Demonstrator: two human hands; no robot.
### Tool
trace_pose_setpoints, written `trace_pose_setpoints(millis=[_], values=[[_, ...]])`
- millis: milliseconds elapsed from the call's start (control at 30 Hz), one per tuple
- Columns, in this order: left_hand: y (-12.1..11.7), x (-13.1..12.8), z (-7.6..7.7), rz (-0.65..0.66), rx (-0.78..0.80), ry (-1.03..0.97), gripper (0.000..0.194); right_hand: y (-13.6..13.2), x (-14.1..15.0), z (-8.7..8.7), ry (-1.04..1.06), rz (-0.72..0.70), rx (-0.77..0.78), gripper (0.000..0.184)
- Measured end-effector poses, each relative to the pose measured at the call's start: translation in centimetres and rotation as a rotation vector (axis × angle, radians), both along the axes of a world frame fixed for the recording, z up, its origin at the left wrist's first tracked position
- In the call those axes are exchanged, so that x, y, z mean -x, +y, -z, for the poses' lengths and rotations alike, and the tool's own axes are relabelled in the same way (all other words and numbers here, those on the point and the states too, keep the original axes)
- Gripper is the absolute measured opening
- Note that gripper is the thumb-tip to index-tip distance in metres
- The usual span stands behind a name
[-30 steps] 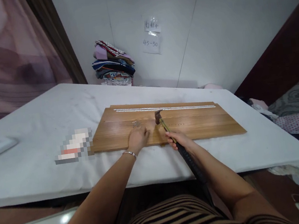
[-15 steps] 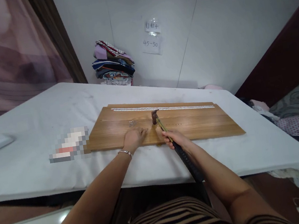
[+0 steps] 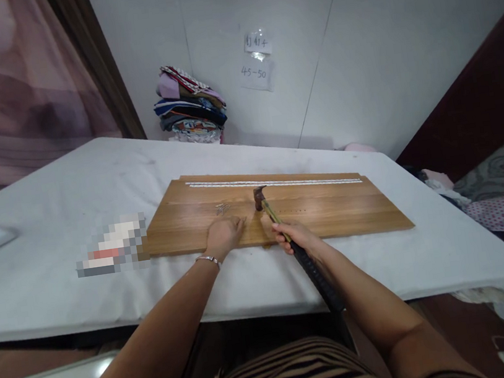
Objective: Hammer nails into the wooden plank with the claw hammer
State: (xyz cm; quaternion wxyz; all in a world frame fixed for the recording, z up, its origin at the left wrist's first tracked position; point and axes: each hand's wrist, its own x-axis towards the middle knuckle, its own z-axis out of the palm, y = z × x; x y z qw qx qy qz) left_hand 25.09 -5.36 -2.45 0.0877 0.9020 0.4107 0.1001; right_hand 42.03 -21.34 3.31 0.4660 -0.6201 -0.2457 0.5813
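The right hand has its fingers wrapped around the claw hammer, holding it on the handle, between the metal head and the black grip. The hammer's head is above the wooden board, near its middle. The left hand is at the board's near edge, left of the hammer, palm down; whether its fingers pinch anything, I cannot tell. A bracelet circles the left wrist.

Loose nails lie on the board just beyond the left hand. A row of small dark dots runs across the board right of the hammer's head. Two white strips stretch along its far side. The board lies flat on the white-covered counter, with a pixelated object beside its left end.
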Motion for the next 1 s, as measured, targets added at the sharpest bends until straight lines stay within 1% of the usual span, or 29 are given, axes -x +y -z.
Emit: trace_pose_setpoints(millis=[133, 333, 533, 733, 1000], values=[[-0.15, 0.07, -0.2, -0.001, 0.03, -0.031, 0.053, -0.16, 0.02, -0.22, -0.004, 0.011, 0.01, 0.042], [-0.15, 0.1, 0.0, 0.01, 0.011, -0.034, 0.053, -0.24, 0.04, -0.52, -0.008, 0.005, 0.018, 0.038], [-0.03, 0.18, 0.09, 0.002, 0.021, -0.049, 0.051, -0.13, -0.13, -0.23, -0.014, 0.005, 0.007, 0.043], [-0.08, 0.23, 0.0, 0.009, 0.002, -0.01, 0.052, 0.04, -0.06, -0.14, 0.01, -0.016, 0.011, 0.044], [-0.11, 0.28, -0.16, 0.008, 0.015, -0.025, 0.05, 0.09, -0.04, -0.25, 0.017, 0.001, -0.009, 0.038]])
